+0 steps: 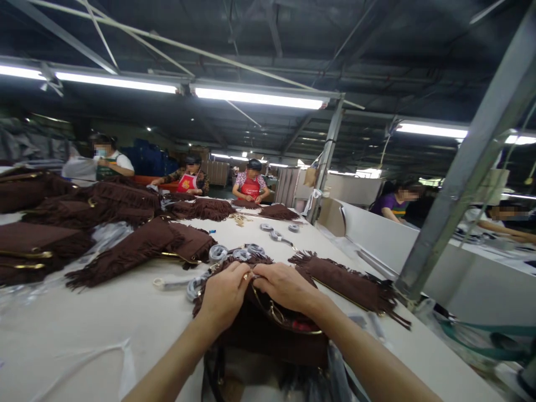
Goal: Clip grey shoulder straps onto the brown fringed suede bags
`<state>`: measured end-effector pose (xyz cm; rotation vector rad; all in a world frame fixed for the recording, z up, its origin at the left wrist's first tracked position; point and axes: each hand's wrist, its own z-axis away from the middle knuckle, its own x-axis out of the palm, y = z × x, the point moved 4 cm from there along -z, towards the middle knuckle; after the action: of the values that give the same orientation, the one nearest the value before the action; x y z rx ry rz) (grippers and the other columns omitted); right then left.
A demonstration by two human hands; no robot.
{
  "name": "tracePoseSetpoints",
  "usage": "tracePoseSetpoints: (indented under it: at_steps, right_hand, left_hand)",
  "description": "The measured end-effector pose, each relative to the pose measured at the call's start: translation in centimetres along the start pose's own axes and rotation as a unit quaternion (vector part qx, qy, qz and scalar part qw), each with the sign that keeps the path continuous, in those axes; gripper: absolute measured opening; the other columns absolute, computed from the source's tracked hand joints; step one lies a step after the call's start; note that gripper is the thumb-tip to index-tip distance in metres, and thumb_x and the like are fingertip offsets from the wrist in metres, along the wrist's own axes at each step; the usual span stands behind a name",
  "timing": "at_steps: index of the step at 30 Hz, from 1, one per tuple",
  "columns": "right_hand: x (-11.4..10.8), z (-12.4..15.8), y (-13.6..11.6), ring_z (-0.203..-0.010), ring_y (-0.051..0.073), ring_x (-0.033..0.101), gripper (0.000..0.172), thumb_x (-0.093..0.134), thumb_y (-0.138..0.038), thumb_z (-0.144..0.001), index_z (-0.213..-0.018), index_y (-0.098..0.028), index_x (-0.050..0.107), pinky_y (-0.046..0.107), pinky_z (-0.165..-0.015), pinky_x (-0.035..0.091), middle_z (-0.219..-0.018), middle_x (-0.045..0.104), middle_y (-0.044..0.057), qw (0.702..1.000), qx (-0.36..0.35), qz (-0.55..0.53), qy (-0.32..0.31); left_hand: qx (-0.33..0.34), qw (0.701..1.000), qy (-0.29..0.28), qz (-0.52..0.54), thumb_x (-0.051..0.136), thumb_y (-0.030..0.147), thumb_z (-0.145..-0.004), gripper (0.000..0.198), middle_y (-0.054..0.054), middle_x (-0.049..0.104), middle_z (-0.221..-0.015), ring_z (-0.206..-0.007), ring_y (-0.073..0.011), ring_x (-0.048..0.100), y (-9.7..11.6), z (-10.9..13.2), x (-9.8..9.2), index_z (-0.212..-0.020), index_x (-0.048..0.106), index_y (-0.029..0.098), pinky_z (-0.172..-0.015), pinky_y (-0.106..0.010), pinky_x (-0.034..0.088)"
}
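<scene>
A dark brown fringed bag (272,338) with a gold zipper lies at the near edge of the white table. Its top is partly open, and a bit of red shows inside on the right. My left hand (226,293) and my right hand (285,285) meet at the bag's far upper edge, fingers pinched together around a small part with a gold glint. The fingertips almost touch. A gold clasp (275,312) hangs on the bag just below my right hand. Wrapped grey straps (195,289) lie left of my left hand.
Brown fringed bags (146,248) cover the table's left side; another bag (349,282) lies right of my hands. More wrapped rings (276,235) lie beyond. A metal post (464,162) rises at the right edge. Several people work farther back, one in a red apron (251,188).
</scene>
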<state>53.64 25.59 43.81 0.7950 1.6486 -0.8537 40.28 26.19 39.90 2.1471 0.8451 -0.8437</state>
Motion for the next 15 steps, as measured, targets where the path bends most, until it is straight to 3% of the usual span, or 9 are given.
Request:
tracePoseSetpoints:
  at_steps: [3,8,15]
  right_hand:
    - [-2.3,-0.3,0.2,-0.091,0.022,0.065,0.021,0.045,-0.025,-0.099,-0.097,-0.018,0.065,0.029,-0.077,0.041,-0.095,0.072,0.009,0.998,0.024,0.059,0.026]
    - [-5.3,-0.7,1.2,-0.090,0.027,0.067,0.026,0.047,-0.032,-0.096,-0.091,-0.019,0.069,0.032,-0.075,0.044,-0.094,0.073,0.012,0.990,0.051,0.125,0.033]
    - [-5.8,0.4,3.6,-0.091,0.026,0.069,0.027,0.045,-0.028,-0.094,-0.094,-0.018,0.071,0.031,-0.072,0.045,-0.097,0.074,0.013,0.984,0.097,0.148,0.029]
  left_hand:
    - [-0.009,0.996,0.038,0.079,0.033,0.032,-0.099,0.031,-0.003,0.063,-0.093,-0.087,-0.0209,0.059,0.1,-2.0,-1.1,-0.089,0.061,0.023,-0.078,-0.031,0.042]
    - [-0.016,0.986,0.048,0.157,0.036,0.039,-0.093,0.033,-0.004,0.062,-0.085,-0.082,-0.0219,0.057,0.5,-4.6,-1.4,-0.078,0.060,0.021,-0.075,-0.032,0.041]
    - [-0.083,0.961,0.085,0.249,0.040,0.045,-0.086,0.032,0.002,0.053,-0.061,-0.061,-0.0179,0.052,-0.1,-6.1,-2.1,-0.068,0.053,0.021,-0.063,-0.028,0.038]
